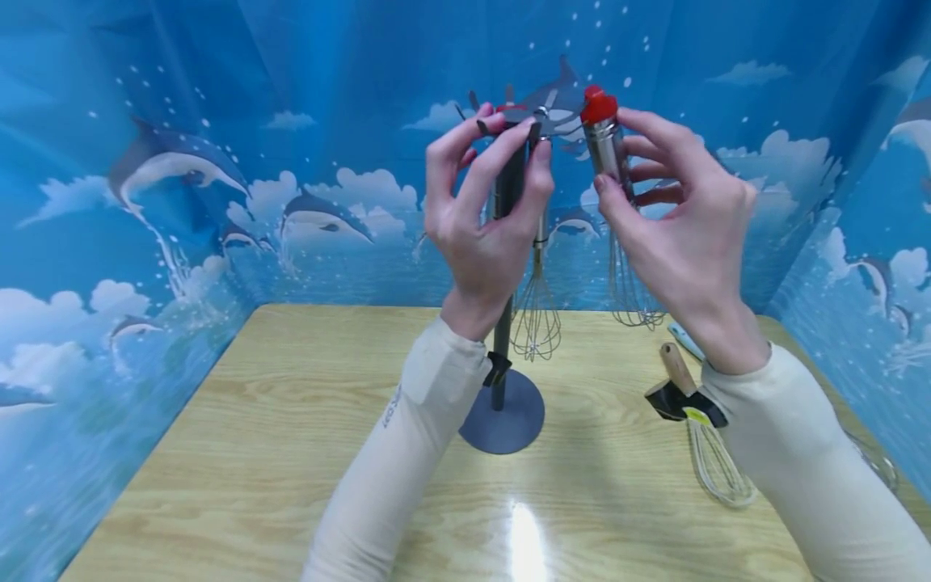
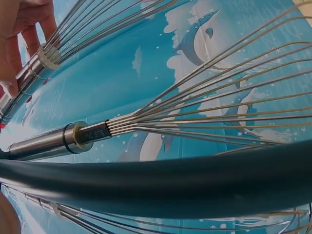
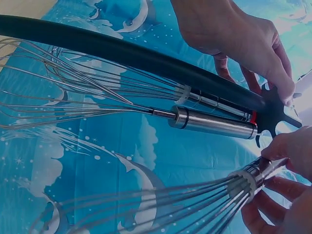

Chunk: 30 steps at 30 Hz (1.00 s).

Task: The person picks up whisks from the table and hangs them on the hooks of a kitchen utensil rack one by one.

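Holding the dark post of the utensil stand near its top, my left hand has its fingers curled round the post just under the slotted hanger disc. My right hand pinches the steel handle of a red-capped whisk, thumb and fingertips closed on it, and carries it upright just beside the disc, not yet hooked into a slot as far as I can tell.

Judging progress: at least one steel whisk already hangs from the disc beside the post, and the right wrist view shows its handle seated at the disc with a second handle tucked behind it. The whisk in my right hand is the one left to hang. On the wooden table a wooden-handled whisk with a black tag lies near my right sleeve, well apart from the stand's round base.

Apart from the stand I see no holder of any kind.
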{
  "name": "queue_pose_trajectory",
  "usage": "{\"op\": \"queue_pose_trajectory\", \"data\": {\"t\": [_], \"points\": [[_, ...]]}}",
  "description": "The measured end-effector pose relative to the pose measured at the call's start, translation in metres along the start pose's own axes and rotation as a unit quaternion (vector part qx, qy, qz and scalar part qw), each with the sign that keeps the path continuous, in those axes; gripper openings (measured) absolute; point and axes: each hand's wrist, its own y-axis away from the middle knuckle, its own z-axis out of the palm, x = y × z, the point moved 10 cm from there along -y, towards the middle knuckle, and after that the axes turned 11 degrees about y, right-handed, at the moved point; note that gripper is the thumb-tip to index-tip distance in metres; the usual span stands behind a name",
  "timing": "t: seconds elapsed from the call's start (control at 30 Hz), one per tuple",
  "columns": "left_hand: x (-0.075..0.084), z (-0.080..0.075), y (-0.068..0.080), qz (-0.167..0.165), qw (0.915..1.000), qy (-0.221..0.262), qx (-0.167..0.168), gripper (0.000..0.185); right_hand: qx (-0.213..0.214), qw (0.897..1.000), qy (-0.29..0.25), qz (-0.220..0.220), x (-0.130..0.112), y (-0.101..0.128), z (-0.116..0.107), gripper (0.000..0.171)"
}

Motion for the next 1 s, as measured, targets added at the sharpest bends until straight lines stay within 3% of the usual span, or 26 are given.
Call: {"op": "queue_pose_trajectory", "data": {"t": [0.47, 0.8, 1.0], "points": [[-0.001, -0.001, 0.0, -0.009, 0.9999, 0.004, -0.004, 0.022, -0.01, 1.0, 0.019, -0.011, -0.009, 0.0, 0.011, 0.043], [-0.002, -0.002, 0.001, -0.01, 0.9999, 0.01, -0.005, 0.021, -0.019, 1.0, -0.014, -0.002, -0.014, 0.007, 0.021, 0.048], [-0.002, -0.002, 0.002, -0.012, 0.9999, 0.002, -0.007, 0.022, -0.025, 0.998, -0.043, 0.034, -0.013, 0.011, 0.027, 0.05]]}}
